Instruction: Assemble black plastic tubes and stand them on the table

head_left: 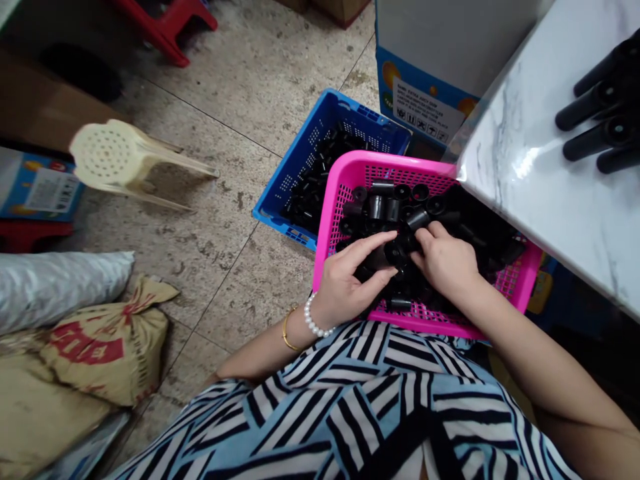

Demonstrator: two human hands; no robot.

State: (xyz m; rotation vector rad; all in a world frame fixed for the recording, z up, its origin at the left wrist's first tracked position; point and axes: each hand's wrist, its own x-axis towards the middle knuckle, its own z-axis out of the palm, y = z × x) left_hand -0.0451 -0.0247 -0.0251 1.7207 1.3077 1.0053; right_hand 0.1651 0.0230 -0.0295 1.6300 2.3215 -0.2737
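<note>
A pink plastic basket point(327, 220) in front of my body holds a heap of short black plastic tubes point(377, 207). My left hand point(353, 272), with a pearl bracelet and a gold bangle at the wrist, has its thumb and fingers around a black tube point(393, 253) at the near side of the heap. My right hand point(447, 259) reaches in from the right, its fingers curled down among the tubes; what they grip is hidden. Both hands are close together over the basket.
A blue crate point(289, 175) with small black parts stands behind the basket. At right is a marble-patterned table point(530, 153) bearing longer black tubes point(595, 107). A printed carton point(425, 100) stands behind. A cream stool point(107, 157) and tied sacks point(115, 340) are at left.
</note>
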